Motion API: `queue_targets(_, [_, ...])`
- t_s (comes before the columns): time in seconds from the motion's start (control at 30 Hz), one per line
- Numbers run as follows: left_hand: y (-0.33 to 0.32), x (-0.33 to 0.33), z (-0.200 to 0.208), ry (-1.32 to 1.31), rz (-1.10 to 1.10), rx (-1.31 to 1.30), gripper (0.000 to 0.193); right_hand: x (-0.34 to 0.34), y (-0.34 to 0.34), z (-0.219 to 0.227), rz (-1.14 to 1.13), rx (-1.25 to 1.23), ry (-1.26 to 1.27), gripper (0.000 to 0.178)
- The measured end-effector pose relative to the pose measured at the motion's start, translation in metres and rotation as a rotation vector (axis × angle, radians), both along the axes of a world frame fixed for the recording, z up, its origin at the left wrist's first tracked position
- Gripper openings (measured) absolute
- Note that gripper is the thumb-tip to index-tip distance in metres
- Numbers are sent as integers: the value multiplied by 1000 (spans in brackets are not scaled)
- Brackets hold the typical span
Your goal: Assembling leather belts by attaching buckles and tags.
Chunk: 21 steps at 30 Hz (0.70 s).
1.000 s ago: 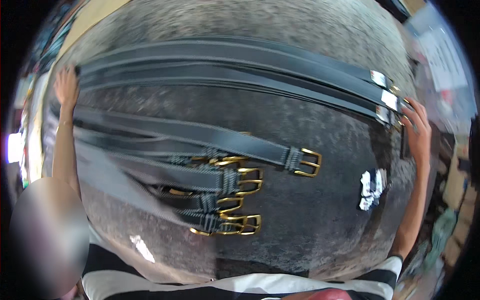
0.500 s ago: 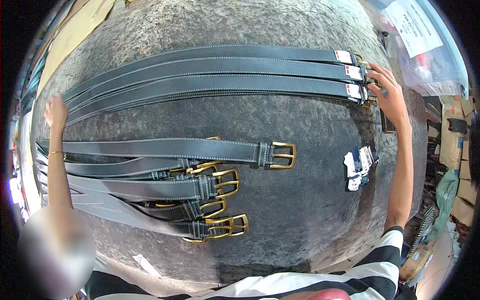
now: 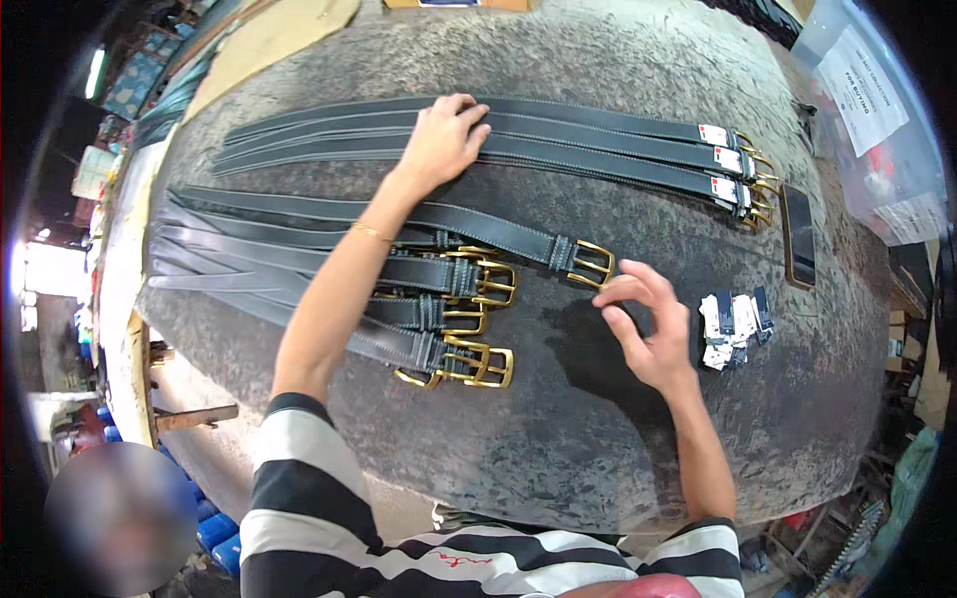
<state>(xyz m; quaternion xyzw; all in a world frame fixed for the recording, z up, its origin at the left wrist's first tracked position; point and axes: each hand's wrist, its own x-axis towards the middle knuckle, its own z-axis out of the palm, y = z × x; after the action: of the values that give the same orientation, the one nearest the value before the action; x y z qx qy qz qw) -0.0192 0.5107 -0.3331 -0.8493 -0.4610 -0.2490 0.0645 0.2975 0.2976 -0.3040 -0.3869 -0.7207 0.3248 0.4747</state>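
Note:
Three rows of stacked dark leather belts (image 3: 598,151) lie along the far side, white tags near their brass buckles at the right. My left hand (image 3: 446,140) rests over the middle of these rows, fingers bent and slightly apart, with no belt visibly gripped. A second bunch of belts (image 3: 404,271) fans out nearer me. Its topmost belt (image 3: 498,227) ends in a brass buckle (image 3: 591,264). Just right of that buckle is my right hand (image 3: 653,329), thumb and fingers apart with nothing between them; whether a fingertip touches the buckle is hard to tell.
A small pile of white and dark tags (image 3: 736,327) lies right of my right hand. Behind it is a dark phone (image 3: 797,236) by the tagged buckles. A clear plastic bin (image 3: 872,130) stands at the far right. Cardboard (image 3: 269,55) lies at the far left table edge.
My right hand has left the tagged buckles and come down beside the nearer belt's buckle. My left hand has moved right from the far belts' left ends to their middle. The view has shifted.

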Motion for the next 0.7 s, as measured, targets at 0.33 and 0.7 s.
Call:
queue_targets(0.33, [-11, 27, 9, 61, 152, -85, 30, -22, 10, -36, -31, -242, 364, 14])
queue_targets(0.7, [63, 42, 14, 40, 145, -362, 28, -19, 20, -37, -34, -328, 452, 13])
